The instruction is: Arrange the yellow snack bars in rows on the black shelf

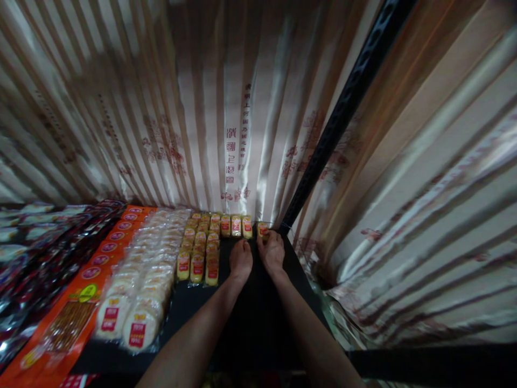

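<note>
My right hand (272, 251) reaches to the back of the black shelf (258, 328), its fingers closed on a small yellow wrapped cake (262, 228) with a red label. The cake stands upright near the corner post. My left hand (241, 258) is just to the left, fingers curled in, with nothing visible in it. Beyond it, several matching wrapped cakes (236, 226) stand in a row along the back. A gap separates that row from the cake at my right hand. More of these yellow cakes (197, 266) are packed in columns to the left.
Round pale wrapped pastries (138, 326) overlap in two columns farther left. Orange snack packets (67, 323) and dark shiny packets (52, 264) lie beyond them. A printed, pleated curtain (202, 134) hangs behind the shelf. A black slotted post (335, 124) rises at the back right corner.
</note>
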The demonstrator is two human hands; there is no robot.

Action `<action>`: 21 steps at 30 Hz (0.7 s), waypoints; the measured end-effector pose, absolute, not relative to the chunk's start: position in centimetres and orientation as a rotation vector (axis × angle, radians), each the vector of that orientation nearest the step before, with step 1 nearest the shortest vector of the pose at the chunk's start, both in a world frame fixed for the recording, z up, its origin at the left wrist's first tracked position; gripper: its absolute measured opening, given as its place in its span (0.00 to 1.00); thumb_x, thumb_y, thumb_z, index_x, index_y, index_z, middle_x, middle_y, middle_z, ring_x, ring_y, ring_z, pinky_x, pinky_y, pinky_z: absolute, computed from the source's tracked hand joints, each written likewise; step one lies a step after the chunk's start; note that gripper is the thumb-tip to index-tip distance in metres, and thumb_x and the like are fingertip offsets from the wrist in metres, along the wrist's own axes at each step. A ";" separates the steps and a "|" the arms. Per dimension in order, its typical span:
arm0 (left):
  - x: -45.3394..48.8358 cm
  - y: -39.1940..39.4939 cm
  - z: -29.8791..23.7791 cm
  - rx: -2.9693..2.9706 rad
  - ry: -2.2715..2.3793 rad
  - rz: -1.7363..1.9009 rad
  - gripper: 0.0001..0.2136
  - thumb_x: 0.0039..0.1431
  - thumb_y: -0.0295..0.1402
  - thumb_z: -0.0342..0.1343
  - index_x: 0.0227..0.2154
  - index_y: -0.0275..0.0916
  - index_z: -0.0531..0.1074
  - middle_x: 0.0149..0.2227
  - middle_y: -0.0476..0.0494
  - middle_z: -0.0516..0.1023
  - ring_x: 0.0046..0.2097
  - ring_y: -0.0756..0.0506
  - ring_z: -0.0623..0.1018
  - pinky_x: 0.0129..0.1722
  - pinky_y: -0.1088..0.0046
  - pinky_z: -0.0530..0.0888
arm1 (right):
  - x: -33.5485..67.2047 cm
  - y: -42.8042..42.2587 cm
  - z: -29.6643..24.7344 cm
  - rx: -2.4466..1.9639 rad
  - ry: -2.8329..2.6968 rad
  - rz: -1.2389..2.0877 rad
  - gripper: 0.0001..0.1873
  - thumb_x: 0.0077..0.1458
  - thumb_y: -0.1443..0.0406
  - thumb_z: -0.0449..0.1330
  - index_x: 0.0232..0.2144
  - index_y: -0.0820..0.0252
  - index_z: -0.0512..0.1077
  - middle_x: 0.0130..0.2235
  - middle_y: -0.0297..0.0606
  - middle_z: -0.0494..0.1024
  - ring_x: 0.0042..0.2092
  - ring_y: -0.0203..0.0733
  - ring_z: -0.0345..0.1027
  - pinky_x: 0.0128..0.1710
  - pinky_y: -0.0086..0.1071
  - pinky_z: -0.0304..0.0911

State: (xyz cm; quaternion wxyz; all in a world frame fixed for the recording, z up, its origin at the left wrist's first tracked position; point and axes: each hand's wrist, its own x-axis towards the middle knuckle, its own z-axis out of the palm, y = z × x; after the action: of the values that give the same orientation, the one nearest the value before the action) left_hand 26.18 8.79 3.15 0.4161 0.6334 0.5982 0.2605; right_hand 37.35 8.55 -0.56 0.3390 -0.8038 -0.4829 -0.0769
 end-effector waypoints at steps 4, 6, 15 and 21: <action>26.1 8.9 2.9 1.567 1.501 0.660 0.17 0.60 0.29 0.39 0.47 0.33 0.68 0.51 0.37 0.71 0.53 0.45 0.69 0.54 0.72 0.62 | 36.7 8.6 -0.4 -2.099 -1.228 -0.164 0.08 0.50 0.62 0.52 0.31 0.59 0.67 0.36 0.41 0.70 0.39 0.42 0.63 0.40 0.32 0.58; 26.0 8.9 2.7 1.552 1.502 0.671 0.17 0.60 0.29 0.39 0.46 0.33 0.68 0.50 0.37 0.71 0.53 0.46 0.69 0.54 0.72 0.62 | 36.3 8.2 -0.2 -2.135 -1.186 -0.124 0.07 0.49 0.62 0.53 0.29 0.58 0.68 0.35 0.39 0.70 0.38 0.41 0.63 0.38 0.32 0.58; 25.9 8.7 2.5 1.534 1.491 0.708 0.17 0.58 0.28 0.41 0.47 0.33 0.68 0.51 0.38 0.71 0.53 0.45 0.69 0.55 0.71 0.61 | 37.7 9.3 -0.6 -1.765 -1.231 -0.195 0.08 0.50 0.63 0.51 0.31 0.60 0.66 0.38 0.43 0.70 0.42 0.44 0.62 0.46 0.37 0.59; 25.9 8.8 2.8 1.531 1.504 0.693 0.17 0.58 0.27 0.41 0.47 0.32 0.68 0.51 0.37 0.71 0.54 0.45 0.68 0.55 0.71 0.62 | 38.2 11.7 -1.5 -1.812 -1.233 -0.056 0.07 0.48 0.63 0.52 0.30 0.60 0.65 0.34 0.42 0.68 0.38 0.43 0.62 0.42 0.37 0.61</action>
State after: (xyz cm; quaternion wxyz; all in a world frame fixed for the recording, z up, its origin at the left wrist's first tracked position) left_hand 25.86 8.78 2.84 0.4289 0.6131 0.6025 0.2778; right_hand 38.22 11.71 -1.47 0.4568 -0.7353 -0.5002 -0.0226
